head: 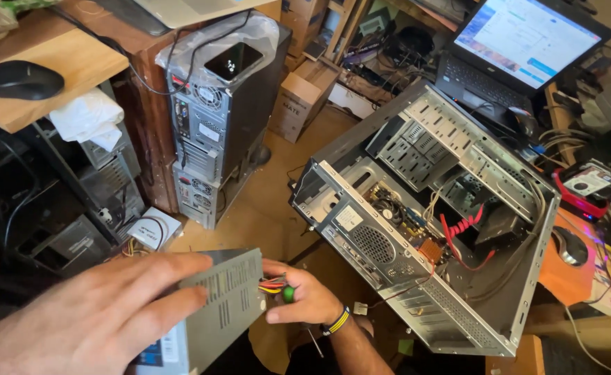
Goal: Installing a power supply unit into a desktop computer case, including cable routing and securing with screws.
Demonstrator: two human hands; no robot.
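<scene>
As held, power supply [215,312] seemingly upright.

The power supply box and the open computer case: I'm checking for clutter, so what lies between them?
In the head view, the right hand with a green-handled screwdriver and coloured wires lies between the power supply box and open case.
</scene>
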